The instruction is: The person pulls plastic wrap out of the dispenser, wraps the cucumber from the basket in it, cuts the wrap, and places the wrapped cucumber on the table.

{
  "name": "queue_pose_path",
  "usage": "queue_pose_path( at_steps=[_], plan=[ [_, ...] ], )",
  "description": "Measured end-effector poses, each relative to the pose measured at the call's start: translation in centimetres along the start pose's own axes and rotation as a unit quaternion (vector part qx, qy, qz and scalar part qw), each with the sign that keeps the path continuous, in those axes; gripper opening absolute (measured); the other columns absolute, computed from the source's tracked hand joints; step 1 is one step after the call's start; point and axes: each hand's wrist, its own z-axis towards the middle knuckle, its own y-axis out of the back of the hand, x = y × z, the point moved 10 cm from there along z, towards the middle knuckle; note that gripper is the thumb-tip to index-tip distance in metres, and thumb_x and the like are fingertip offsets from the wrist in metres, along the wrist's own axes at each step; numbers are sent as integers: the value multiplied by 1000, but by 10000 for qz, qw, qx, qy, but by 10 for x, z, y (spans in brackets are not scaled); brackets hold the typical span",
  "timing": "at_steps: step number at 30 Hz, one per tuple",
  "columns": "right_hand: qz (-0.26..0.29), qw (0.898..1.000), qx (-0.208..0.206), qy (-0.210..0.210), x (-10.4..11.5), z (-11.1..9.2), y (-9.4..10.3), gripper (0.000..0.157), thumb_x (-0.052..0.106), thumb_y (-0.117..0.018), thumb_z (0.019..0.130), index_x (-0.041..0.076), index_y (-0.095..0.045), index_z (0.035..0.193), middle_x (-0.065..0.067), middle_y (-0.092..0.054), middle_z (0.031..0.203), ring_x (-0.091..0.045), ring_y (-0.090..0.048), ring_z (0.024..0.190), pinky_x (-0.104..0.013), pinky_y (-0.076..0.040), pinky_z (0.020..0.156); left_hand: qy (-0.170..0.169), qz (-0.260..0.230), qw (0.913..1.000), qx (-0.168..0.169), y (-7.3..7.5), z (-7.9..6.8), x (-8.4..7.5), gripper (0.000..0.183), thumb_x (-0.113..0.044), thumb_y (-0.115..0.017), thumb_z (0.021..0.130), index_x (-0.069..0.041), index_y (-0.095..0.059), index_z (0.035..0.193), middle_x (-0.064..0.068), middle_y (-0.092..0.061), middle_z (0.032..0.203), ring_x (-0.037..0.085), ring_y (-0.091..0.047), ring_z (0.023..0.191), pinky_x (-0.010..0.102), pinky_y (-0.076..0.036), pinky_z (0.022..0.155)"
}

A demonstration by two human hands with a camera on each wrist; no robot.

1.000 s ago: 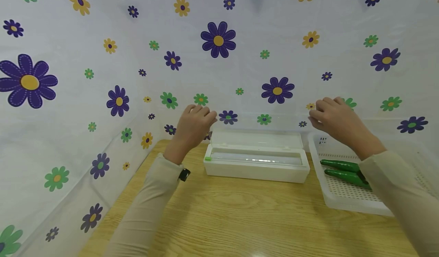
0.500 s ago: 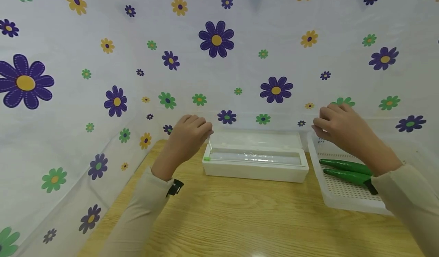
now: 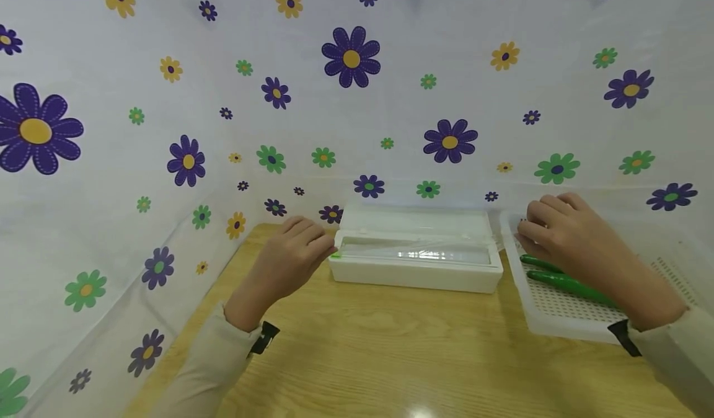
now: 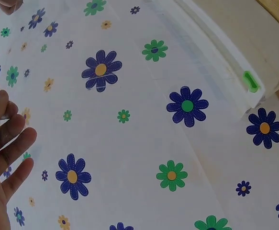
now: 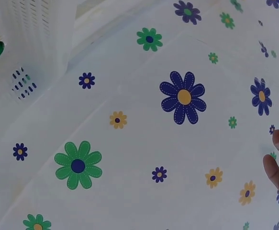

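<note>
- Left hand (image 3: 284, 260): thumb and forefinger pinch clear film (image 3: 409, 250); the remaining fingers, seen in the left wrist view, are spread apart.
- Right hand (image 3: 574, 238): fingers curled, thumb and forefinger pinching the film's opposite end; the fingertips are partly cut off in the right wrist view.
- Film: between the two sets of fingers, above the box; its transparency obscures the full outline.
- White box (image 3: 415, 276): between the two hands on the tabletop (image 3: 390, 350), its lid (image 3: 413, 219) raised on the side away from the person; a green tab (image 4: 251, 81) marks the end nearest the left fingers.
- White basket (image 3: 574, 333): beneath the right fingers, right of the box.
- Green vegetables (image 3: 569, 286): in the basket, below the right fingers and partly hidden by that hand.
- Flowered sheet (image 3: 401, 111): upright, beyond both sets of fingers.
</note>
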Motion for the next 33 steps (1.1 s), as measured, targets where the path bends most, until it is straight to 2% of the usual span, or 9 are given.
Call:
queue_pose_path(
  at_steps=[5, 7, 12, 15, 17, 21, 26, 31, 33],
  plan=[
    [-11, 9994, -147, 310, 14, -3, 5, 57, 32, -21, 103, 8, -61, 69, -5, -55, 68, -21, -51, 64, -37, -47, 60, -127, -170, 9997, 111, 1, -1, -7, 14, -17, -62, 88, -8, -62, 77, 3, -63, 72, 20, -61, 74, 34, -51, 77],
    [38, 9984, -224, 525, 24, -7, 7, 54, 28, -24, 102, 9, -59, 66, -3, -53, 67, -20, -50, 64, -36, -46, 58, -347, -264, 9990, 20, 3, -5, -14, 21, -18, -57, 93, -8, -61, 75, 2, -64, 71, 19, -61, 73, 34, -52, 77],
    [302, 9952, -135, 920, 51, -20, 5, 44, 20, -28, 99, 12, -52, 63, 0, -47, 65, -16, -45, 64, -33, -41, 60, -1231, -176, 9904, -605, 8, -24, -38, 37, -19, -40, 100, -9, -57, 69, 1, -62, 65, 16, -60, 67, 33, -52, 73],
    [577, 9926, 44, 1066, 67, -30, 0, 41, 19, -28, 98, 15, -48, 62, 4, -47, 66, -11, -41, 65, -29, -38, 62, -1833, -183, 9783, -952, 7, -42, -56, 35, -15, -41, 99, -11, -54, 66, -1, -59, 61, 14, -57, 61, 31, -52, 69],
    [783, 9897, 138, 1192, 77, -37, -4, 41, 20, -28, 98, 16, -48, 62, 6, -48, 67, -10, -40, 66, -28, -36, 62, -2173, -281, 9706, -999, 2, -53, -68, 35, -12, -41, 98, -12, -53, 64, -2, -56, 59, 12, -55, 59, 30, -52, 67],
    [1167, 9807, 263, 1547, 99, -52, -15, 43, 20, -28, 98, 20, -44, 58, 9, -41, 65, -7, -31, 65, -24, -29, 60, -2660, -503, 9595, -781, -12, -73, -88, 36, -10, -38, 96, -15, -48, 62, -5, -52, 57, 9, -50, 57, 26, -51, 66],
    [1446, 9679, 440, 2007, 125, -71, -32, 46, 17, -26, 97, 22, -36, 52, 9, -31, 61, -7, -20, 64, -21, -20, 61, -3010, -691, 9503, -382, -29, -90, -105, 35, -8, -37, 92, -18, -45, 60, -7, -49, 56, 8, -48, 56, 23, -50, 67],
    [1212, 9584, 889, 2426, 152, -92, -60, 47, 13, -20, 93, 21, -37, 50, 9, -33, 59, -9, -20, 60, -21, -17, 60, -3184, -846, 9434, 389, -51, -104, -122, 34, -12, -36, 93, -20, -45, 61, -10, -49, 58, 6, -46, 58, 23, -48, 73],
    [1121, 9551, 1147, 2492, 159, -100, -73, 40, 12, -34, 89, 21, -41, 51, 10, -37, 59, -8, -25, 59, -21, -19, 60, -3292, -749, 9382, 762, -63, -111, -128, 34, -14, -35, 94, -20, -46, 63, -11, -50, 60, 6, -48, 60, 24, -48, 75]
  ],
)
